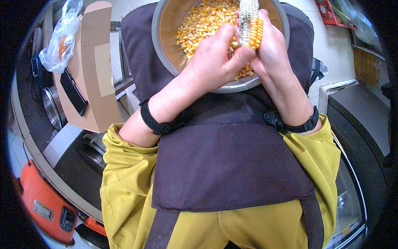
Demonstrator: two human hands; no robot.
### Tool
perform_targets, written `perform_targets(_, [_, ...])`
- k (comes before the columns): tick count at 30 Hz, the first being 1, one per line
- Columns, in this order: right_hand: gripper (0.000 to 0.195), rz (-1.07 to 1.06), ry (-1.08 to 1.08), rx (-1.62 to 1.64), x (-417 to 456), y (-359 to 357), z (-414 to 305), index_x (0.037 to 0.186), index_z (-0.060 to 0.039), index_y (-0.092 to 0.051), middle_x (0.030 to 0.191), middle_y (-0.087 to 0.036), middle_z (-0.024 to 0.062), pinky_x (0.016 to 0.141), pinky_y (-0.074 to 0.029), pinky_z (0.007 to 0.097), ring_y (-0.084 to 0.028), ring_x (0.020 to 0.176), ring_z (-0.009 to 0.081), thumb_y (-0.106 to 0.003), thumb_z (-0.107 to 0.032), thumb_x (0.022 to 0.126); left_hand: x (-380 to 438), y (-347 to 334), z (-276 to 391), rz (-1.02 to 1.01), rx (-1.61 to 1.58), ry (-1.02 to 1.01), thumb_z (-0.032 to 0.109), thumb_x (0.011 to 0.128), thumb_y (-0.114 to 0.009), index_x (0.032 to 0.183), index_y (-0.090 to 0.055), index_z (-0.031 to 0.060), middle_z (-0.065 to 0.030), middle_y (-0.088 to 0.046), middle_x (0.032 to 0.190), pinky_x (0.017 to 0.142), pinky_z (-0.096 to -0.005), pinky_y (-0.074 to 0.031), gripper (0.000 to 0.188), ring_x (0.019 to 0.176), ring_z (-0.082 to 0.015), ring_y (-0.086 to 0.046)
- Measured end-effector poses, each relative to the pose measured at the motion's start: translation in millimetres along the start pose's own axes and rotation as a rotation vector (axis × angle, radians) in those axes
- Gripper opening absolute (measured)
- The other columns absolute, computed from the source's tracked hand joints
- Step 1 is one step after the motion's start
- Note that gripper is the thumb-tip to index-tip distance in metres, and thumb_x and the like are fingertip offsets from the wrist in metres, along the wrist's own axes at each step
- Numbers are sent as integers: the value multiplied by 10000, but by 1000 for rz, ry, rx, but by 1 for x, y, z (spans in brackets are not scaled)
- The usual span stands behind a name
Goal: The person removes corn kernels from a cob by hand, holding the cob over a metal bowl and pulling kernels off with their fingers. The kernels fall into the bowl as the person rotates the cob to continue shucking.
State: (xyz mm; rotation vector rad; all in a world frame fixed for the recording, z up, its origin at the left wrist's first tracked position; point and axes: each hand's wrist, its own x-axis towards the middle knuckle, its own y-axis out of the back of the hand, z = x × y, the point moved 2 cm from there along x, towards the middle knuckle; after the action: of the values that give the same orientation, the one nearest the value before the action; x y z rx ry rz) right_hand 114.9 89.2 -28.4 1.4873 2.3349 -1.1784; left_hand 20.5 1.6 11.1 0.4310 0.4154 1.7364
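A corn cob (249, 11) stands tilted over a metal bowl (166, 39). Most of its visible face is stripped pale; a few rows of yellow kernels (256, 32) remain along its right side. My right hand (273, 46) grips the cob from the right, with the thumb along those rows. Around the cob's near end, my left hand (214, 59) is curled, its thumb pressed close to the lowest kernels. Loose corn kernels (202, 23) cover much of the bowl's bottom. The bowl rests on the dark apron (233, 162) over my lap. My left fingertips are partly hidden.
At left, a cardboard box (107, 112) carries a dark smartphone (74, 91) and a clear plastic bag (67, 34) with something orange inside. A metal pot (52, 107) stands beside it. An orange-red appliance (46, 202) is lower left. A red crate (334, 15) sits upper right.
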Motion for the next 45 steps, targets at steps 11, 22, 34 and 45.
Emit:
perform_targets(11, [407, 53, 22, -98, -2, -4, 4, 1031, 23, -513, 878, -594, 96, 707, -505, 290, -604, 776, 148, -302, -321, 975, 0, -1, 0, -17, 169, -32, 317, 870, -519, 908, -462, 7, -201, -548, 754, 608, -428, -462, 318, 705, -379, -566])
perform_targets(22, [386, 61, 69, -172, -3, -6, 4, 1013, 21, -515, 891, -588, 86, 710, -483, 280, -588, 795, 140, -315, -307, 975, 0, 2, -8, -16, 99, -139, 320, 908, -443, 873, -468, 21, -209, -530, 736, 606, -439, -456, 302, 698, -385, -559])
perform_targets(34, [369, -16, 195, -178, -3, -7, 8, 1012, 14, -517, 898, -590, 80, 713, -478, 277, -582, 784, 127, -311, -291, 977, 2, -2, -7, 107, 50, -57, 269, 926, -391, 785, -494, 22, -206, -544, 698, 601, -452, -447, 303, 682, -400, -555])
perform_targets(45, [369, -20, 257, -225, -5, -10, 8, 993, 8, -529, 873, -583, 59, 714, -463, 248, -559, 763, 106, -317, -294, 978, 5, -2, -4, 53, -206, 198, 350, 908, -443, 724, -506, 8, -203, -556, 649, 584, -394, -456, 393, 659, -378, -575])
